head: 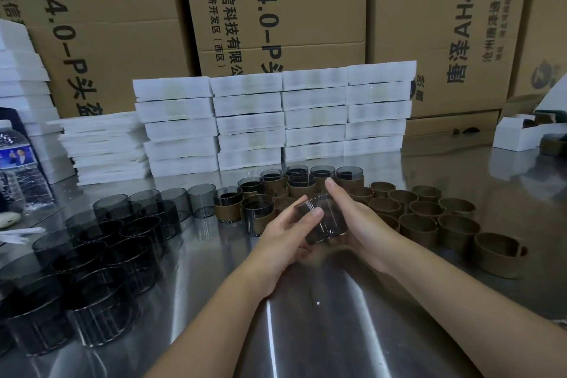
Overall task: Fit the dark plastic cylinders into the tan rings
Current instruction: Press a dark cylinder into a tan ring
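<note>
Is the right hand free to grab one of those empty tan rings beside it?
Probably not yet: the right hand and the left hand both hold a dark translucent plastic cylinder. The empty tan rings lie right beside it, nothing between, so the path itself looks free.

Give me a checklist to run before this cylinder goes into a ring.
1. Grip: the held cylinder is gripped between the left hand and the right hand, off the table. Ok.
2. Ring ready in hand: no tan ring shows on or under the cylinder, and the palms hide its lower edge. Cannot tell.
3. Ring supply: empty tan rings stand upright just right of the hands, probably within easy reach. Ok.
4. Cylinder supply: loose cylinders stand on the left. Ok.
5. Drop-off spot: finished pieces cluster just behind the hands. Ok.
</note>
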Demonstrator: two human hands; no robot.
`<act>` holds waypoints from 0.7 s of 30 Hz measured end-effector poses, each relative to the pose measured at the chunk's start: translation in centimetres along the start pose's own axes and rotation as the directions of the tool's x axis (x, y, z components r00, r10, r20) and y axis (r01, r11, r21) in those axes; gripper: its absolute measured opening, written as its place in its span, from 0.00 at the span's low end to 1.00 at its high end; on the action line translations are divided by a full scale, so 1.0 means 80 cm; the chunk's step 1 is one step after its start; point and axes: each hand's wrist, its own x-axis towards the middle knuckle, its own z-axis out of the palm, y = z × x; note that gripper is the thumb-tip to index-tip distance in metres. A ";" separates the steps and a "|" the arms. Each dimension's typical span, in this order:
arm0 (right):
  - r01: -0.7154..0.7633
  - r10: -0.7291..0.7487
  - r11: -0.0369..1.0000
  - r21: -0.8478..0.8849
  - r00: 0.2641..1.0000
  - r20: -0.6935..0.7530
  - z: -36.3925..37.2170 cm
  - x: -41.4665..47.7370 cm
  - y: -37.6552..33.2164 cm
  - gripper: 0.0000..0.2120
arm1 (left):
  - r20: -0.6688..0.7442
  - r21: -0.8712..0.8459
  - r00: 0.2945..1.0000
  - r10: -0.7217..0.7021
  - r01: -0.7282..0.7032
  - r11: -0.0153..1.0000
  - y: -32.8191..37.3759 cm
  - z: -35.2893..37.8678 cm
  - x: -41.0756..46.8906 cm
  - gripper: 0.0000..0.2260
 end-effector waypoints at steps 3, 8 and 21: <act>0.008 -0.008 1.000 0.002 1.000 0.006 0.000 -0.001 0.000 0.34 | 0.011 0.029 1.000 0.015 -0.015 0.999 0.001 0.000 -0.001 0.28; -0.010 0.009 1.000 0.015 1.000 0.002 0.002 -0.001 0.001 0.32 | 0.002 -0.003 0.999 -0.049 0.049 0.999 -0.001 -0.001 0.003 0.13; 0.070 -0.069 0.998 0.003 0.996 -0.059 0.003 -0.003 -0.002 0.24 | 0.099 -0.210 0.984 -0.151 0.169 0.963 -0.002 -0.006 0.009 0.32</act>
